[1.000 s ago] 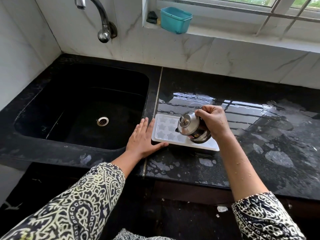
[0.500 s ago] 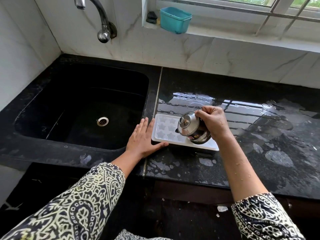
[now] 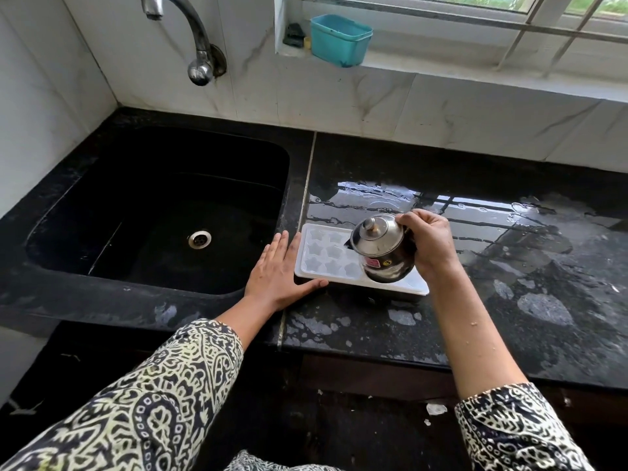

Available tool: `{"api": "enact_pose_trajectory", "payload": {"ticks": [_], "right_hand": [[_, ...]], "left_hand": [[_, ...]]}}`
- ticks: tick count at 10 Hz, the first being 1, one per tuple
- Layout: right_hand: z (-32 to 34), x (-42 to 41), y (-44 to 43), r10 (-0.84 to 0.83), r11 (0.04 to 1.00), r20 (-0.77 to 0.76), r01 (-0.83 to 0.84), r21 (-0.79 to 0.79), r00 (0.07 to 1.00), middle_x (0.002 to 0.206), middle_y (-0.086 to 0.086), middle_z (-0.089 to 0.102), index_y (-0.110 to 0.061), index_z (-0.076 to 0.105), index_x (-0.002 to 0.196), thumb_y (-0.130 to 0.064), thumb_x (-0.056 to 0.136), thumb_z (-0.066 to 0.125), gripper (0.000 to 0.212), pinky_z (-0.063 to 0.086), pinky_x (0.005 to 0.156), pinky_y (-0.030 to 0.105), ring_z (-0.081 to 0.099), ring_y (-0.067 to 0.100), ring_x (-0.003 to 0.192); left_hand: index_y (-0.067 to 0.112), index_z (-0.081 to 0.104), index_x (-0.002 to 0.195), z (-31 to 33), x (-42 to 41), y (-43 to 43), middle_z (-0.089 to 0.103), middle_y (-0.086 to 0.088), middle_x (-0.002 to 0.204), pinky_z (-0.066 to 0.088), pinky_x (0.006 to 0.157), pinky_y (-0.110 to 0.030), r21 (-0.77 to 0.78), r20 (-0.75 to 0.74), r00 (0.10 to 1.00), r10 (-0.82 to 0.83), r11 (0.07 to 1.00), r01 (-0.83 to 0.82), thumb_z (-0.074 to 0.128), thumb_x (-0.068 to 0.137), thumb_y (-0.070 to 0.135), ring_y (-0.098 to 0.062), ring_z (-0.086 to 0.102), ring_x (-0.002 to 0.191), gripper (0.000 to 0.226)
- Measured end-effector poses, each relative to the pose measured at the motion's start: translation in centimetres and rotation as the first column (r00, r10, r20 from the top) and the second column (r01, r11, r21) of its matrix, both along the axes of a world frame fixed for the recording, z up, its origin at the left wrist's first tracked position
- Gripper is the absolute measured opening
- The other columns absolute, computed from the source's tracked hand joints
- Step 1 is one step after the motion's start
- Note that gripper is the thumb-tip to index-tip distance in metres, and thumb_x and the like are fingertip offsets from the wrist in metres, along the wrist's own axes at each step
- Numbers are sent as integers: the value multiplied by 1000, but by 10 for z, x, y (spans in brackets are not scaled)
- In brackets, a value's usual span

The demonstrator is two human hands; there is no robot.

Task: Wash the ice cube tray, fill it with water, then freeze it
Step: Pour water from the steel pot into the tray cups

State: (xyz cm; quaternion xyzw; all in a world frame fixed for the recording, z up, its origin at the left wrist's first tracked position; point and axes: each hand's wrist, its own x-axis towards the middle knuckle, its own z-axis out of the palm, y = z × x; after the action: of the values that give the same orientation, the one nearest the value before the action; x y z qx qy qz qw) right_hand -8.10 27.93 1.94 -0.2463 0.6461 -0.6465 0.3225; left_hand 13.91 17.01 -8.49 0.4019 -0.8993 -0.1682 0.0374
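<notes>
A white ice cube tray (image 3: 326, 256) with star-shaped cells lies on the wet black counter, just right of the sink. My left hand (image 3: 277, 273) lies flat against the tray's left end, fingers straight, thumb along its front edge. My right hand (image 3: 430, 241) grips a small lidded steel pot (image 3: 382, 251) and holds it tilted to the left over the tray's right half. The pot hides that part of the tray.
The black sink (image 3: 163, 212) with a steel drain sits to the left, under a wall tap (image 3: 190, 39). The black counter (image 3: 526, 283) is wet with puddles. A teal tub (image 3: 339, 39) stands on the window ledge behind.
</notes>
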Motion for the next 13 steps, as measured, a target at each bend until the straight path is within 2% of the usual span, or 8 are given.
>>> {"api": "enact_pose_trajectory", "payload": {"ticks": [1, 2, 5, 7, 9, 13], "right_hand": [[2, -4, 5, -36, 998, 89, 41, -56, 995, 45, -8, 44, -15, 48, 52, -2, 85, 60, 37, 36, 47, 15, 40, 5, 45], [5, -8, 10, -42, 996, 107, 50, -77, 993, 46, -8, 44, -20, 50, 47, -3, 84, 60, 43, 35, 48, 16, 40, 6, 46], [11, -15, 25, -47, 999, -26, 47, -6, 999, 46, -8, 46, -21, 44, 49, -6, 85, 62, 43, 40, 47, 17, 43, 7, 45], [12, -14, 27, -38, 998, -163, 46, 49, 986, 47, -5, 37, -21, 38, 47, -6, 83, 63, 46, 32, 48, 22, 33, 9, 47], [11, -12, 28, -4, 996, -237, 25, 86, 972, 43, -12, 39, -20, 40, 48, -6, 84, 63, 45, 36, 46, 15, 36, 3, 43], [8, -13, 27, 22, 991, -330, 22, 129, 944, 52, -1, 39, -17, 41, 52, -12, 82, 65, 38, 35, 49, 23, 36, 9, 49]], "left_hand": [[20, -10, 153, 0, 1, 0, -9, -6, 161, -7, 119, -33, 2, 1, 1000, 2, 1000, -2, 26, 66, 91, -16, -13, 147, 118], [21, -10, 153, -1, 1, 0, -9, -6, 161, -7, 119, -33, 6, 1, 1000, 4, 1000, -4, 27, 66, 91, -16, -13, 147, 118], [21, -10, 153, 0, 0, 0, -9, -6, 161, -7, 119, -33, 2, 7, 1000, 6, 1000, -6, 26, 65, 91, -16, -13, 147, 118], [21, -9, 153, -1, 0, 0, -8, -5, 161, -6, 119, -34, -9, 5, 1000, 11, 1000, -11, 29, 67, 91, -15, -13, 147, 117], [21, -9, 153, -1, 0, 1, -8, -5, 161, -6, 119, -33, -15, 11, 1000, 14, 1000, -14, 29, 68, 90, -15, -12, 147, 116], [21, -10, 153, -1, -1, 2, -9, -5, 161, -7, 119, -33, -16, 26, 1000, 15, 1000, -15, 28, 68, 89, -16, -13, 147, 116]]}}
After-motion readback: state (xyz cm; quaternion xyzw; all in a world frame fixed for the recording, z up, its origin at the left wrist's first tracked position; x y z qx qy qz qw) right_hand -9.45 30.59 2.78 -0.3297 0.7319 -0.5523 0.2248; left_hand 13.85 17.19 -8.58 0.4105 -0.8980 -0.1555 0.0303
